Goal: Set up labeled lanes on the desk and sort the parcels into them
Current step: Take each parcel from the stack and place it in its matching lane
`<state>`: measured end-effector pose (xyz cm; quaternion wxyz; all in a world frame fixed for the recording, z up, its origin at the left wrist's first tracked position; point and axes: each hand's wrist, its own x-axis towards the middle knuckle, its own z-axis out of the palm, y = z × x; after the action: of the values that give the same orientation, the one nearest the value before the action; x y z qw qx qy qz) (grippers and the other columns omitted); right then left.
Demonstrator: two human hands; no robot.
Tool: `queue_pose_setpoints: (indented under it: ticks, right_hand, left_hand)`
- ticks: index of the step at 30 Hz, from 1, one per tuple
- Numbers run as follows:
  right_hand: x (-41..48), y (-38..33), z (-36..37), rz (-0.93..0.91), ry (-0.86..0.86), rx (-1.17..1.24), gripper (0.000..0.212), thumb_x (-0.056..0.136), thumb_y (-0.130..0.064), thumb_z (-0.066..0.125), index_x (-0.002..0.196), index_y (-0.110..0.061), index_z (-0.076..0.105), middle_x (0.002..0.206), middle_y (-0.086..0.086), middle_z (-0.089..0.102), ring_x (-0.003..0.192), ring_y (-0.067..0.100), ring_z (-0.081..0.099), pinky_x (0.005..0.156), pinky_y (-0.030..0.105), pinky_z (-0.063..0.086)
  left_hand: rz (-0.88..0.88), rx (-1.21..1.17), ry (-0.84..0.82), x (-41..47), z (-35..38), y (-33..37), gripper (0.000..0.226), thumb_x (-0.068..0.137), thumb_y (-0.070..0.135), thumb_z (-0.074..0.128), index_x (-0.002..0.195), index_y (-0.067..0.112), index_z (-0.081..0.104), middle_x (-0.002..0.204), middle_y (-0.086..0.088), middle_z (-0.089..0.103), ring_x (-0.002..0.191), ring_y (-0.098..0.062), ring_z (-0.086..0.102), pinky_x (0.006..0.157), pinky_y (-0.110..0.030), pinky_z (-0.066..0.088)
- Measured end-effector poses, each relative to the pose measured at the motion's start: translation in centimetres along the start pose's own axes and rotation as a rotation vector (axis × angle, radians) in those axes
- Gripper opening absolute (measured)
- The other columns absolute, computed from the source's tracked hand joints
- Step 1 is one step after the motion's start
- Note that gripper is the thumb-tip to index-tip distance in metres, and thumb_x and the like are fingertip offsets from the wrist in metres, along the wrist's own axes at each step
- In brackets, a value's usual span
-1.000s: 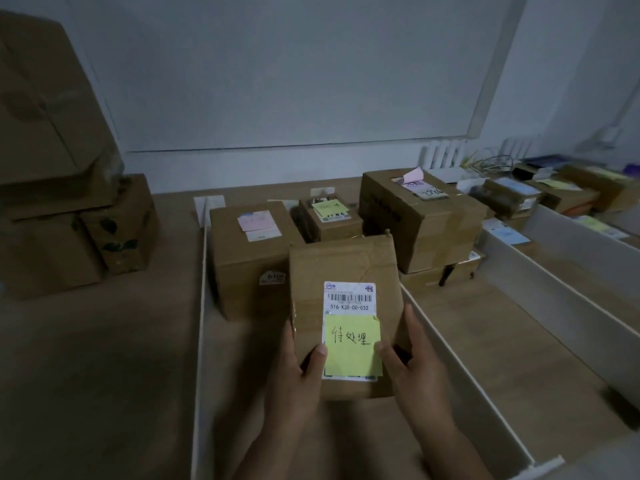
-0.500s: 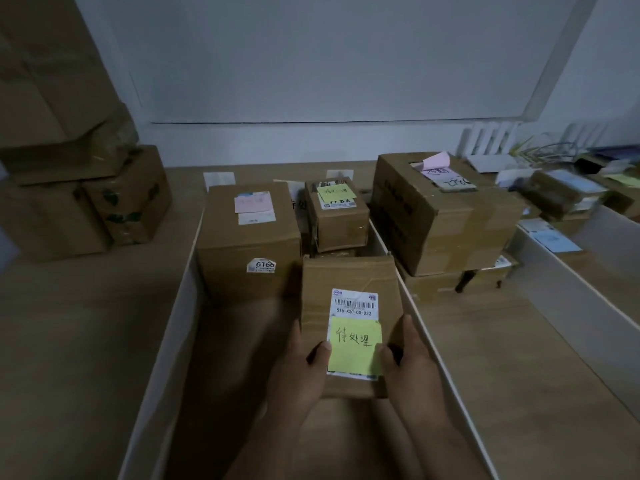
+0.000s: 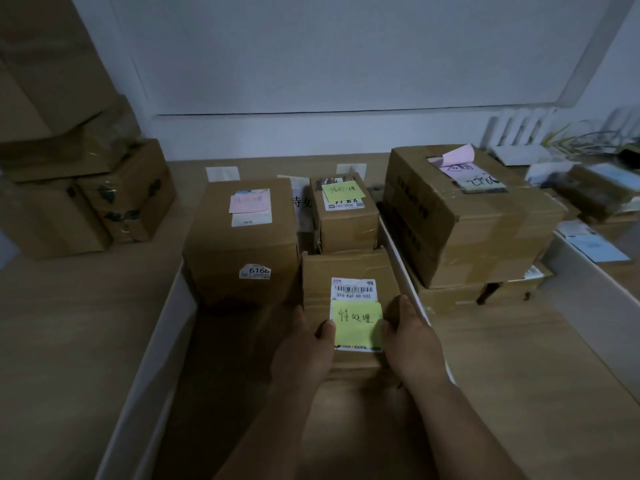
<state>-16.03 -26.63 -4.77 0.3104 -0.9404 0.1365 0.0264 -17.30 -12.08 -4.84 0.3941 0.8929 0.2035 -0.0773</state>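
Now you've got it lower. The parcel has dropped and slid forward over the last second, from a raised, tilted hold to a slot deep in the lane. Your left hand and right hand both grip its near end, with a thumb on top at either side of the yellow note.

Look where it sits: just beside the 6166 box on its left, tight against the right divider, and its far edge right up at the small box behind. That small box wears a yellow note too, so this looks like the matching lane. That's a judgement, as the far writing is too blurred to read.

Whether the parcel's base is flat on the table I can't tell; your hands hide the near edge. If it is down, this sort is all but done and you only need to let go. Mind the right divider as you pull out, because it looks thin and your right hand is touching or nearly touching it. The big box next door and the left divider are well out of your way.
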Motion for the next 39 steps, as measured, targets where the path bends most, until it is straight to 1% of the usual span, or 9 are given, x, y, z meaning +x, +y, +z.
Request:
queue_pose_setpoints:
  ticks: [4, 9, 12, 17, 23, 26, 29, 35, 39]
  right_hand:
    - [1.1, -0.3, -0.3, -0.023, -0.018, -0.003, 0.046, 0.094, -0.026, 0.048, 0.137, -0.010, 0.040, 0.127, 0.012, 0.058, 0.114, 0.032, 0.055, 0.086, 0.033, 0.043]
    - [1.7, -0.5, -0.4, -0.037, -0.035, -0.019, 0.054, 0.097, -0.027, 0.044, 0.146, -0.011, 0.029, 0.140, 0.014, 0.048, 0.125, 0.031, 0.047, 0.098, 0.035, 0.040]
    - [2.1, -0.8, -0.6, -0.028, -0.059, -0.024, 0.056, 0.098, -0.027, 0.041, 0.149, -0.011, 0.025, 0.142, 0.013, 0.045, 0.127, 0.031, 0.045, 0.100, 0.035, 0.037]
    - [1.8, -1.1, -1.0, -0.091, -0.022, -0.032, 0.047, 0.097, -0.020, 0.043, 0.142, -0.009, 0.035, 0.142, 0.012, 0.044, 0.127, 0.029, 0.045, 0.098, 0.032, 0.037]
    - [-0.7, -2.0, -1.7, -0.280, 0.103, 0.073, 0.058, 0.092, -0.013, 0.055, 0.146, -0.011, 0.034, 0.156, 0.007, 0.023, 0.143, 0.020, 0.023, 0.112, 0.022, 0.018]
    - [-2.6, -3.5, -1.8, -0.352, 0.131, 0.097, 0.058, 0.090, -0.015, 0.058, 0.145, -0.012, 0.038, 0.156, 0.006, 0.025, 0.143, 0.020, 0.024, 0.115, 0.026, 0.020]
    - [-5.3, -5.6, -1.7, -0.401, 0.130, 0.063, 0.054, 0.091, -0.020, 0.057, 0.143, -0.014, 0.042, 0.154, 0.006, 0.028, 0.142, 0.022, 0.024, 0.114, 0.029, 0.020]
    - [-11.7, -11.1, -0.8, -0.528, 0.068, -0.040, 0.054, 0.095, -0.032, 0.051, 0.145, -0.020, 0.037, 0.154, 0.004, 0.030, 0.141, 0.022, 0.025, 0.115, 0.032, 0.021]
    - [-16.1, -16.7, 0.4, -0.595, 0.104, -0.023, 0.050, 0.088, -0.024, 0.059, 0.136, -0.012, 0.051, 0.148, 0.014, 0.039, 0.135, 0.031, 0.037, 0.111, 0.035, 0.031]
  left_hand:
    - [-0.009, 0.024, 0.020, 0.8, 0.3, 0.5, 0.064, 0.094, 0.050, 0.040, 0.149, 0.027, 0.016, 0.132, -0.004, 0.055, 0.117, -0.028, 0.054, 0.091, -0.035, 0.041]
    - [-0.013, 0.032, 0.023, 0.9, 0.2, 1.1, 0.064, 0.096, 0.048, 0.038, 0.150, 0.024, 0.012, 0.135, -0.005, 0.052, 0.120, -0.027, 0.052, 0.086, -0.031, 0.038]
    - [-0.005, 0.022, 0.039, 1.1, 0.2, 1.3, 0.065, 0.096, 0.048, 0.040, 0.150, 0.023, 0.015, 0.135, -0.006, 0.052, 0.121, -0.028, 0.051, 0.092, -0.034, 0.040]
    - [0.000, -0.051, 0.000, 0.8, -0.2, 1.4, 0.067, 0.096, 0.047, 0.042, 0.150, 0.023, 0.012, 0.137, -0.004, 0.050, 0.121, -0.025, 0.050, 0.087, -0.030, 0.037]
    - [0.027, -0.275, 0.021, -1.6, -3.0, 0.3, 0.077, 0.092, 0.046, 0.050, 0.151, 0.028, 0.003, 0.154, -0.004, 0.027, 0.136, -0.026, 0.034, 0.106, -0.034, 0.030]
    - [0.114, -0.232, 0.061, -3.4, -5.0, -0.6, 0.071, 0.094, 0.042, 0.048, 0.151, 0.024, 0.009, 0.154, -0.003, 0.027, 0.137, -0.024, 0.034, 0.107, -0.033, 0.029]
    - [0.167, -0.252, 0.128, -4.8, -7.1, -1.8, 0.064, 0.094, 0.038, 0.051, 0.149, 0.025, 0.020, 0.148, -0.002, 0.038, 0.132, -0.020, 0.041, 0.103, -0.030, 0.035]
    - [0.216, -0.163, 0.259, -8.3, -14.4, -5.3, 0.064, 0.086, 0.054, 0.052, 0.141, 0.024, 0.038, 0.138, 0.000, 0.049, 0.121, -0.019, 0.051, 0.101, -0.033, 0.041]
    - [0.213, -0.198, 0.366, -10.8, -21.7, -10.0, 0.058, 0.087, 0.040, 0.056, 0.139, 0.017, 0.044, 0.140, -0.005, 0.050, 0.125, -0.018, 0.049, 0.102, -0.030, 0.040]
